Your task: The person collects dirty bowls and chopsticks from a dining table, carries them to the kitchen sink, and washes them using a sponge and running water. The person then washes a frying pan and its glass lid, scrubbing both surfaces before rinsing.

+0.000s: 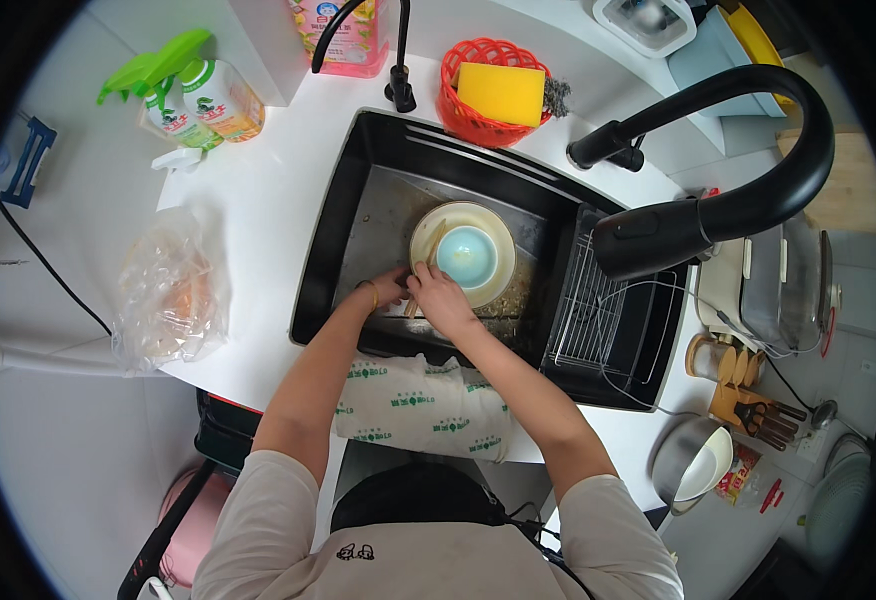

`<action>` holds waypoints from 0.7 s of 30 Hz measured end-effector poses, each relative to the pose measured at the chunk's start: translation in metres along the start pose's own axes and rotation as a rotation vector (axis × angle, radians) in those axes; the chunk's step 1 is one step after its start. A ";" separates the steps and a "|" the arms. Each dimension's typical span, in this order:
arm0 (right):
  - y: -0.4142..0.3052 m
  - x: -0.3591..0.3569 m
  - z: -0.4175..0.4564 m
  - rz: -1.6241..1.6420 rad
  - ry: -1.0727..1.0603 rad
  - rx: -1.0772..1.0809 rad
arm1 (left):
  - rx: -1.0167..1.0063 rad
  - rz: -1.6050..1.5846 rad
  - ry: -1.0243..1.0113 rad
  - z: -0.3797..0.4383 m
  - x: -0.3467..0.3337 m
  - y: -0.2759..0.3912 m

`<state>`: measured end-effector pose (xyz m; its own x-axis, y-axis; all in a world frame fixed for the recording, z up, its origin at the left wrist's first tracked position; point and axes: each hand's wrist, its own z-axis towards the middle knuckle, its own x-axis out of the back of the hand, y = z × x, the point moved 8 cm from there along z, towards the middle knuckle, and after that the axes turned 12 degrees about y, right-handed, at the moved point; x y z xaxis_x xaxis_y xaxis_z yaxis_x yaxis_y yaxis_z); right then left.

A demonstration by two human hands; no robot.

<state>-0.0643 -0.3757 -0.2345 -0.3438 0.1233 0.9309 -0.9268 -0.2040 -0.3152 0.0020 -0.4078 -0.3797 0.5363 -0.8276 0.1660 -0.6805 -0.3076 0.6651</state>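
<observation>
A black sink (339, 217) holds a cream plate or shallow bowl (504, 281), with a small pale blue bowl (468, 257) in it. Wooden chopsticks (436, 241) lie slanted beside the blue bowl, on its left. My right hand (439, 294) is over the lower left rim of the cream dish, its fingertips at the chopsticks; whether it grips them I cannot tell. Just left of it, my left hand (391, 289) reaches to the dish's outer edge with bent fingers. What those fingers touch is hidden.
A black faucet (655, 229) arches over the sink's right side, above a wire rack (588, 315). Behind the sink stands a red basket (475, 133) with a yellow sponge (502, 94). A printed cloth (423, 409) hangs over the front edge; a plastic bag (172, 300) sits left.
</observation>
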 end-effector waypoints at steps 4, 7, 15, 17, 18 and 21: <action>0.005 -0.020 -0.013 -0.007 -0.146 -0.037 | 0.018 0.168 0.146 -0.002 0.018 0.001; -0.002 -0.010 -0.022 0.079 -0.055 0.055 | -0.124 0.362 0.310 0.000 0.040 -0.002; 0.047 0.085 -0.084 0.348 0.103 -0.391 | -0.538 0.161 0.661 -0.177 0.060 0.083; 0.071 0.122 -0.096 0.258 0.230 -0.386 | -0.531 0.208 0.624 -0.214 0.045 0.091; 0.084 0.146 -0.097 0.259 0.280 -0.387 | -0.615 0.289 0.660 -0.227 0.037 0.091; 0.128 0.219 -0.081 0.141 0.506 -0.365 | -0.779 0.495 0.769 -0.256 0.020 0.081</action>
<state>-0.2703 -0.2957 -0.0857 -0.4124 0.5811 0.7016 -0.8286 0.0809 -0.5540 0.0853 -0.3294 -0.1359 0.6401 -0.1978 0.7424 -0.5541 0.5504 0.6245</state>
